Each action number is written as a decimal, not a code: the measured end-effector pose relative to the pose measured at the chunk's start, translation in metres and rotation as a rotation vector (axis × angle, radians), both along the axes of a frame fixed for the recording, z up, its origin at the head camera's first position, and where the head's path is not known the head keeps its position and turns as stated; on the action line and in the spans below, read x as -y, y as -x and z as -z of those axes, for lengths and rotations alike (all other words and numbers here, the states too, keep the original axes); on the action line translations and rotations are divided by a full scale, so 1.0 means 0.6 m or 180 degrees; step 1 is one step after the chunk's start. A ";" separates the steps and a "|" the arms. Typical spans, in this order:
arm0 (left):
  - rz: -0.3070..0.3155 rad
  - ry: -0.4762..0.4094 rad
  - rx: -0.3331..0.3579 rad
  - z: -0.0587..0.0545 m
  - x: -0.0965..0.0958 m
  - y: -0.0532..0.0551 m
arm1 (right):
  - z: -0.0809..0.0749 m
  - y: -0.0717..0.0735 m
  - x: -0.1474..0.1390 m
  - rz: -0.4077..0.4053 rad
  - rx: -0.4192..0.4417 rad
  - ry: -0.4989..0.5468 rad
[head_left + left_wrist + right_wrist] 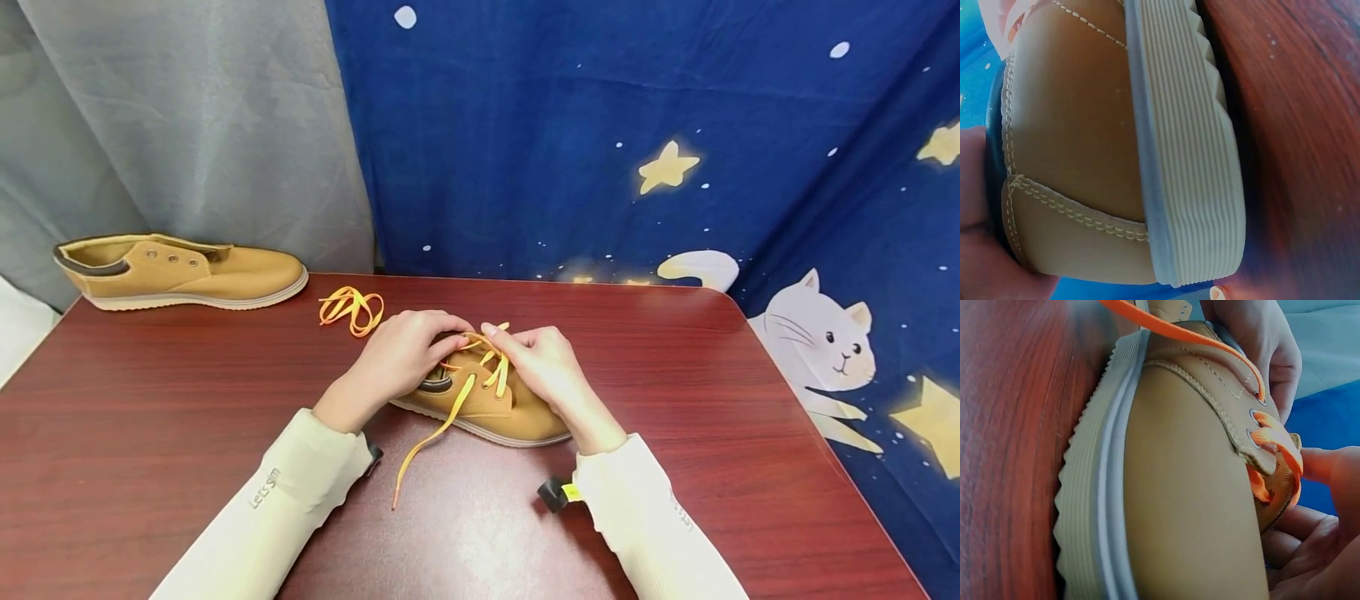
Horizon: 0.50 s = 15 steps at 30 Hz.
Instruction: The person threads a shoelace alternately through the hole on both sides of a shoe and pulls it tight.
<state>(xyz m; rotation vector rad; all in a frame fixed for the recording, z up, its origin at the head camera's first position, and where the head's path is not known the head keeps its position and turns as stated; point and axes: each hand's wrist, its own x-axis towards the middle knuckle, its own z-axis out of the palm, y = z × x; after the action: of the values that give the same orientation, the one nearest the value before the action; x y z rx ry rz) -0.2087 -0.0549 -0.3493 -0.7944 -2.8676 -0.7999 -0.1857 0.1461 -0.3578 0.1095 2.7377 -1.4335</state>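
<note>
A tan lace-up shoe [536,417] stands on the table with its toe to the right. Yellow-orange shoelace [448,421] runs through its near eyelets, and one loose end trails over the side onto the table. My left hand [401,354] lies over the shoe's opening, thumb and forefinger pinching a stretch of lace. From the toe side, my right hand [553,367] pinches lace at the top of the tongue. The right wrist view shows its thumb by the tongue [1282,487], with other fingers behind. The far eyelets are hidden. The left wrist view shows the heel [1085,244].
Another tan shoe [187,275], with bare eyelets, stands at the table's back left corner. A loosely coiled orange shoelace [351,311] lies between the two shoes. Grey curtain [210,125] and blue star-patterned curtain [525,142] hang along the back edge of the reddish-brown table [187,417].
</note>
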 end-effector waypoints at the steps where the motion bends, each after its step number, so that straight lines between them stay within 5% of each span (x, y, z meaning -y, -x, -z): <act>1: -0.0006 0.0006 -0.0006 0.000 0.000 0.000 | 0.000 0.000 0.001 -0.0019 -0.0045 0.0038; 15: 0.0028 -0.0029 -0.0024 0.001 0.001 0.001 | 0.001 0.008 0.010 0.0041 -0.0410 0.1053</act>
<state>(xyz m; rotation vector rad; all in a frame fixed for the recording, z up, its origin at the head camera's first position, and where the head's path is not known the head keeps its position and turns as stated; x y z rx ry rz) -0.2091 -0.0553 -0.3500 -0.8080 -2.8539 -0.8087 -0.1906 0.1401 -0.3585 0.0219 2.5496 -1.9350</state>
